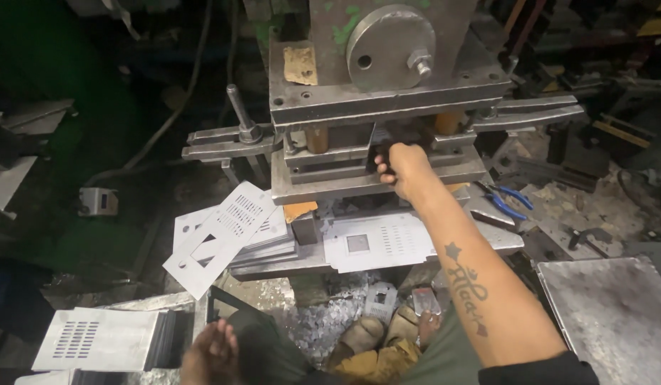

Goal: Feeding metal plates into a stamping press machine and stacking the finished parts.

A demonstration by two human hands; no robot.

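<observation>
My right hand (pixel 404 170) reaches forward into the gap of a grey metal press (pixel 387 107) and grips a dark sheet-metal piece (pixel 379 153) between the upper and lower die blocks. Low in view, my left hand (pixel 210 351) rests near my knee, fingers loosely spread, holding nothing. A punched metal plate (pixel 220 237) with slots and a rectangular cut-out hangs tilted in the air left of the press. Another punched plate (pixel 377 242) lies flat on the press bed under my forearm.
A stack of punched plates (pixel 262 239) sits left of the die. More slotted plates (pixel 95 339) lie at the lower left. Blue-handled pliers (pixel 508 202) rest right of the press. A large grey sheet (pixel 615 314) fills the lower right. Metal scrap (pixel 323 321) litters the floor near my feet.
</observation>
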